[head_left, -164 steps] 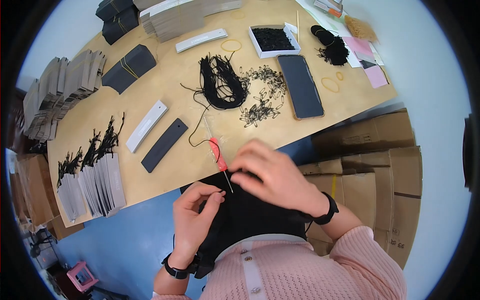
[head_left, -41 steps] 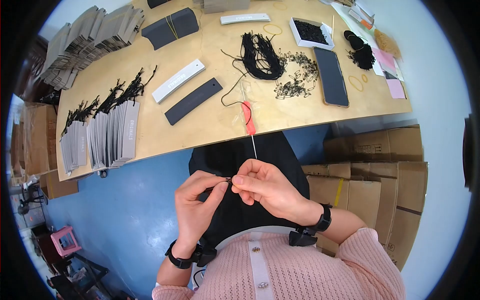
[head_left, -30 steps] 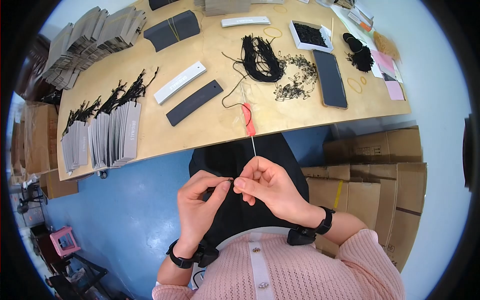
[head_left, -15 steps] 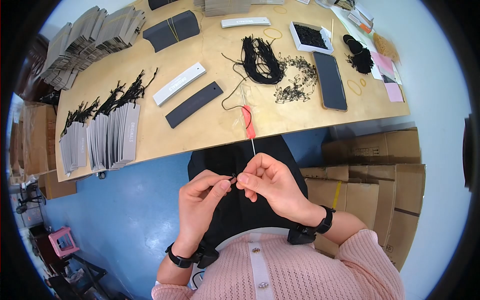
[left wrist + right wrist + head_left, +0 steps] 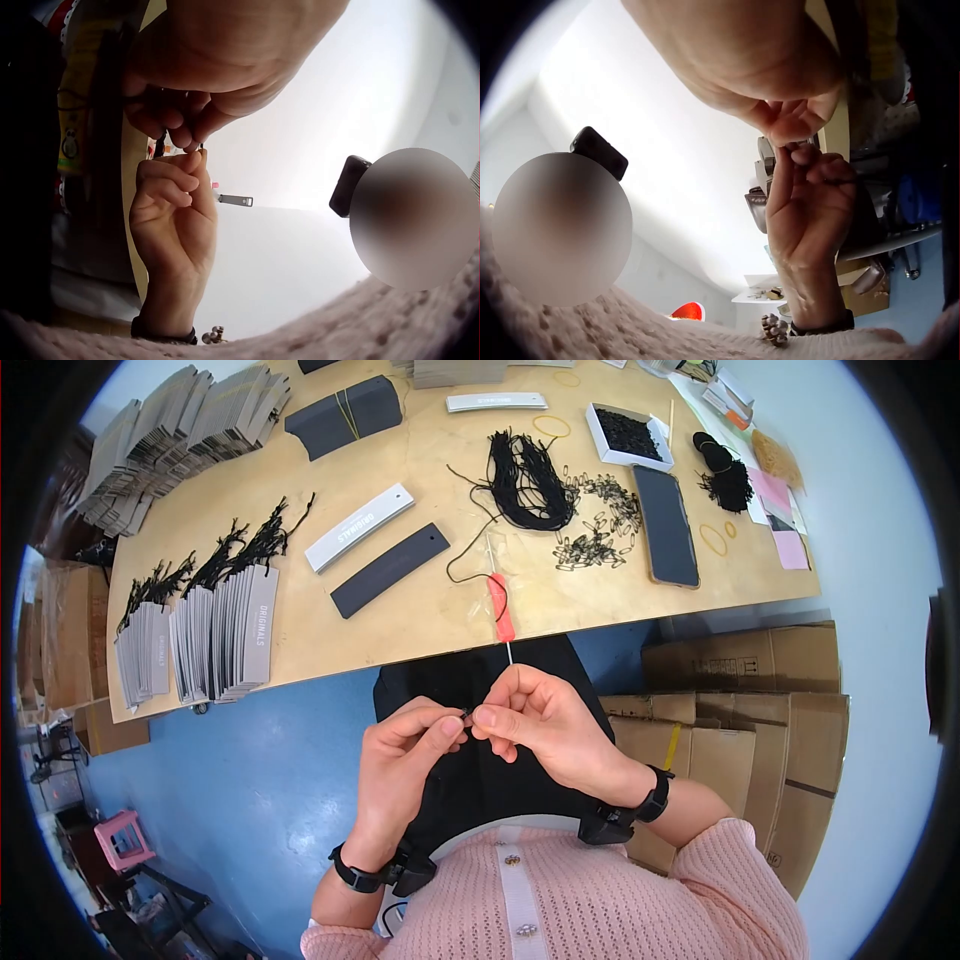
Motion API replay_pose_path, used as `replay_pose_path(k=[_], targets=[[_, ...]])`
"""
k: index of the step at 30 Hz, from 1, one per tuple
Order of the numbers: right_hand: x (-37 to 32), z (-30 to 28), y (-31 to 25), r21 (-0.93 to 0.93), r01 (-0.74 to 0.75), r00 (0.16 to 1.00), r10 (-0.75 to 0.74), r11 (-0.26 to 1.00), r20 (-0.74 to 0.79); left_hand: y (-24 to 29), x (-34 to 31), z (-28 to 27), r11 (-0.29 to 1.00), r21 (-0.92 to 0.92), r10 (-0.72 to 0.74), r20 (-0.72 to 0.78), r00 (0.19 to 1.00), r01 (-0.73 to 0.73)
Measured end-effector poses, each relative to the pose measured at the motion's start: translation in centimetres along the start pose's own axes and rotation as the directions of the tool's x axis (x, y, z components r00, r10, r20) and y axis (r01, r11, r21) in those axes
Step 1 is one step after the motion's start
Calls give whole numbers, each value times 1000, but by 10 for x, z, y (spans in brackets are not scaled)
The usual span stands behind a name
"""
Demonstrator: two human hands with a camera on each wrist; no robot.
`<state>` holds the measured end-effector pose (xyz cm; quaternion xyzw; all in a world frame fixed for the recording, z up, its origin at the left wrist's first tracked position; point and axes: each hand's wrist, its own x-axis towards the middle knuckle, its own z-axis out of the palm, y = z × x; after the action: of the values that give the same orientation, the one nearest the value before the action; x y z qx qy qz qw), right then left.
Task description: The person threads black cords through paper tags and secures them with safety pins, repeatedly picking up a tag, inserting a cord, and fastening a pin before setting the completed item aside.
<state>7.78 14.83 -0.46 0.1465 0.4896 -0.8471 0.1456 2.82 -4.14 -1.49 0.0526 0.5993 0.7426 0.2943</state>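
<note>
In the head view, my left hand [image 5: 405, 755] and right hand [image 5: 550, 730] meet fingertip to fingertip over the black-clad lap, in front of the table edge. Between thumbs and forefingers they pinch a small length of thin black cord [image 5: 467, 714], mostly covered by the fingers. Both wrist views show the fingertips of the left hand [image 5: 247, 52] and right hand [image 5: 735, 52] close together. Just beyond, a red-handled tool [image 5: 501, 608] with a thin metal shaft lies over the table edge, a loose cord end looping across it.
On the table [image 5: 400, 630] lie a bundle of black cords [image 5: 530, 490], loose small pins [image 5: 595, 550], a phone [image 5: 665, 525] and a white box of black pieces [image 5: 628, 435]. Corded grey tags [image 5: 225, 630] stand at left. Flattened cartons [image 5: 740, 760] lean at right.
Since the oldest frame, my right hand has come from beside the red-handled tool to meet the left. Over the last second both hands stay together, fingertips shifting slightly. The head view has shifted.
</note>
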Motion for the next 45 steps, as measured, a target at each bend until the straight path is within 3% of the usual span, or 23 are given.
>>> replay_pose_path(k=[5, 8, 10, 11, 13, 14, 19, 22, 24, 28, 29, 31, 32, 34, 35, 36, 37, 38, 39, 40, 42, 44, 45], targets=[[0, 1, -3, -48, -35, 999, 33, 998, -36, 2, 3, 1, 1000, -7, -15, 10, 1000, 15], [-2, -2, -5, -181, -8, 999, 2, 983, -35, 3, 4, 1, 999, -23, -32, 15, 999, 33], [-5, -2, -12, -532, 283, 944, -331, 798, 6, 4, 6, 0, 998, -41, -51, 8, 999, 51], [-4, -3, -15, -533, 283, 944, -330, 798, 7, 4, 6, 0, 998, -46, -48, 13, 999, 48], [2, -7, -24, -791, 564, 709, -631, 238, 316, 3, 7, 0, 998, -51, -44, 20, 999, 45], [4, -8, -27, -792, 563, 708, -632, 237, 314, 4, 7, 0, 998, -41, -41, 29, 999, 42], [12, -11, -35, -783, 622, 650, -558, 2, 515, 7, 9, 2, 998, -27, -55, 49, 997, 56], [15, -9, -35, -775, 626, 586, -602, -87, 542, 7, 10, 3, 996, -55, -73, 54, 996, 76], [16, -11, -41, -776, 619, 564, -622, -117, 543, 9, 12, 5, 968, -191, -164, 0, 986, 161], [21, -20, -49, -812, 556, 533, -674, -177, 511, 3, 14, -2, 975, -129, -179, 34, 983, 181], [24, -23, -46, -821, 533, 525, -680, -205, 511, 6, 15, -1, 898, -343, -243, 135, 960, 276], [22, -23, -43, -824, 530, 544, -666, -199, 511, 7, 18, 1, 630, -647, -308, 299, 903, 430], [20, -22, -41, -823, 534, 563, -645, -193, 517, 9, 21, 7, 631, -644, -309, 302, 902, 433], [16, -22, -36, -820, 545, 575, -635, -171, 515, 15, 27, 18, 779, -559, -281, 93, 955, 284], [14, -20, -35, -835, 536, 591, -651, -125, 476, 13, 32, 18, 874, -439, -206, 56, 977, 210], [11, -20, -36, -848, 525, 607, -665, -77, 436, 12, 34, 20, 874, -437, -207, 60, 977, 212], [9, -20, -36, -867, 497, 630, -670, -40, 392, 11, 36, 23, 999, -29, 26, -29, 999, -26], [8, -21, -38, -870, 491, 630, -674, -39, 386, 11, 39, 25, 886, 392, 273, -9, 962, -248], [6, -22, -40, -873, 485, 658, -675, 42, 334, 19, 38, 27, 810, 507, 319, 40, 947, -295], [5, -23, -41, -870, 478, 685, -671, 122, 283, 19, 38, 29, 810, 508, 315, 47, 948, -294], [3, -25, -42, -871, 453, 732, -637, 190, 242, 18, 37, 33, 604, 674, 466, 135, 874, -426], [3, -26, -42, -866, 430, 775, -596, 255, 209, 17, 38, 37, 545, 698, 505, 169, 847, -464], [3, -25, -42, -839, 399, 823, -548, 369, 150, 16, 38, 38, 486, 717, 541, 202, 816, -499]])
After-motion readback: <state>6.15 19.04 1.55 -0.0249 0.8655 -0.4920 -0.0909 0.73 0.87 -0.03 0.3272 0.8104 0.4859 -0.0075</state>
